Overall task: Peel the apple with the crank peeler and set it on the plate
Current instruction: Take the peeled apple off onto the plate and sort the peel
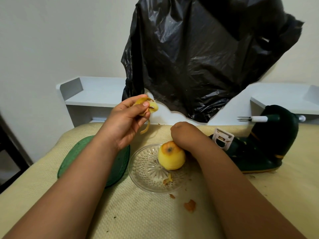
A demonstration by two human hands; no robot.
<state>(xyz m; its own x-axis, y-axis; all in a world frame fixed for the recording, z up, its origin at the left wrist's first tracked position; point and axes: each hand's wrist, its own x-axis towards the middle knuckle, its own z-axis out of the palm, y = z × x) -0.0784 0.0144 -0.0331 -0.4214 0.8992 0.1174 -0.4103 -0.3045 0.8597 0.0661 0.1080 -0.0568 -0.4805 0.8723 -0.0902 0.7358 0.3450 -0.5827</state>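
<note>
Apple, peeled, sits in my glass plate, my right arm's end resting against its top; no fingers show, so I cannot tell their state. My left hand pinches peel above the table. Peeler stands to the right

Right hand bent down beside the apple, fingers hidden, grip impossible to judge. Crank peeler partly masked by that forearm. Black bag cut off by the top edge.
</note>
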